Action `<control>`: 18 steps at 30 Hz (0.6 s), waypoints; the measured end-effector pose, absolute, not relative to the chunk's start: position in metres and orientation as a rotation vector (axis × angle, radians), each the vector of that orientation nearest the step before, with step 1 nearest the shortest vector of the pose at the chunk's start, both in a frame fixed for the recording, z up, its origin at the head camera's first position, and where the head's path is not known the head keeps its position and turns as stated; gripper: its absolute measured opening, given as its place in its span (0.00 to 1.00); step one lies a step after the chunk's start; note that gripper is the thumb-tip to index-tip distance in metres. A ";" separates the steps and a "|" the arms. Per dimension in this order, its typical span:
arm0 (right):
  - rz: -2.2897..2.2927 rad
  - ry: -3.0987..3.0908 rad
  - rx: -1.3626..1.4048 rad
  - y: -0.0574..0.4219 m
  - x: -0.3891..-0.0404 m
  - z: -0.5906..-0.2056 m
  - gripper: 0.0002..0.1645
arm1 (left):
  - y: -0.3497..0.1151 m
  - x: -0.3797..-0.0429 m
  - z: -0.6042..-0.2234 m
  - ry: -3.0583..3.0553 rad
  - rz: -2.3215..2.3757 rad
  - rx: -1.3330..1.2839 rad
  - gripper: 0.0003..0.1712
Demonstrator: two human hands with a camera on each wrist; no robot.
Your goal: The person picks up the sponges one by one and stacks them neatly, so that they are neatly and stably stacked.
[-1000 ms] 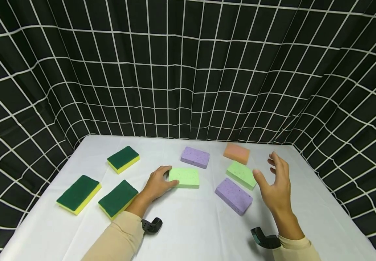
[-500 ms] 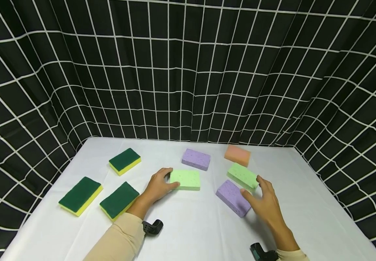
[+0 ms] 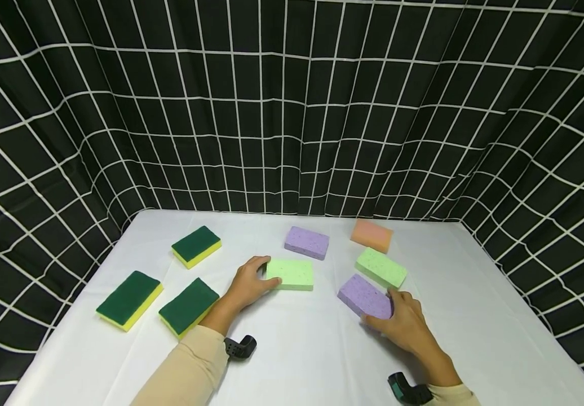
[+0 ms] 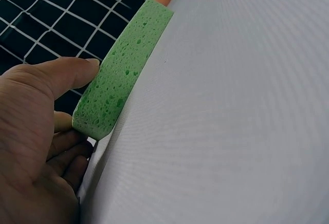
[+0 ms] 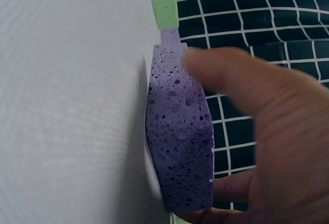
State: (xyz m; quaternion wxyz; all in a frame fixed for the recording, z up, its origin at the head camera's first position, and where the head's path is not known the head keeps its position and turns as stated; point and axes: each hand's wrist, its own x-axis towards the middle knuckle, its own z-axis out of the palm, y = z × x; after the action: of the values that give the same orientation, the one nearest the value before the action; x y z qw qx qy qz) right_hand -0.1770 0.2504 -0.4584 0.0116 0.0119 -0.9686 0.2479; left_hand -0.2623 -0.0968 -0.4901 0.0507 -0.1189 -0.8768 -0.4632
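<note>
- Head view: the left hand (image 3: 251, 285) pinches the left end of the middle green sponge (image 3: 292, 273), thumb at its front corner, fingers at the back.
- The right hand (image 3: 405, 324) grasps the right end of the near purple sponge (image 3: 363, 293), thumb on the near side, fingers on the far side.
- Both sponges lie flat on the white cloth (image 3: 292, 349), apart from each other.
- Just behind the near purple sponge is the right green sponge (image 3: 380, 267), with the orange sponge (image 3: 372, 234) beyond.
- The far purple sponge (image 3: 307, 242) lies behind the middle green sponge.
- Left of these sit the far scourer (image 3: 196, 246), left scourer (image 3: 128, 299) and near scourer (image 3: 189, 306), green sides up.
- Left wrist view: the thumb touches the middle green sponge's edge; the other fingers are partly hidden.
- Right wrist view: the blurred thumb meets one end of the near purple sponge, fingers the other.
</note>
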 end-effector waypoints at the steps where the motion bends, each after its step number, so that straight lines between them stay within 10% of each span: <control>1: 0.756 -3.025 0.037 0.250 -0.177 -0.459 0.63 | -0.097 -0.263 -0.490 -2.668 -1.410 -0.365 0.37; 18: 0.790 -2.763 0.087 0.257 -0.171 -0.437 0.49 | -0.097 -0.261 -0.489 -2.664 -1.421 -0.373 0.37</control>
State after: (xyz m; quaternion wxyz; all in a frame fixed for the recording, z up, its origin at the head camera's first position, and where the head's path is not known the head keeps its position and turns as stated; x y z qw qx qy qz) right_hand -0.1712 0.2574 -0.4366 0.1329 0.0300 -0.9525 0.2724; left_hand -0.2609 -0.0965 -0.4892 0.0498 -0.1224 -0.8746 -0.4665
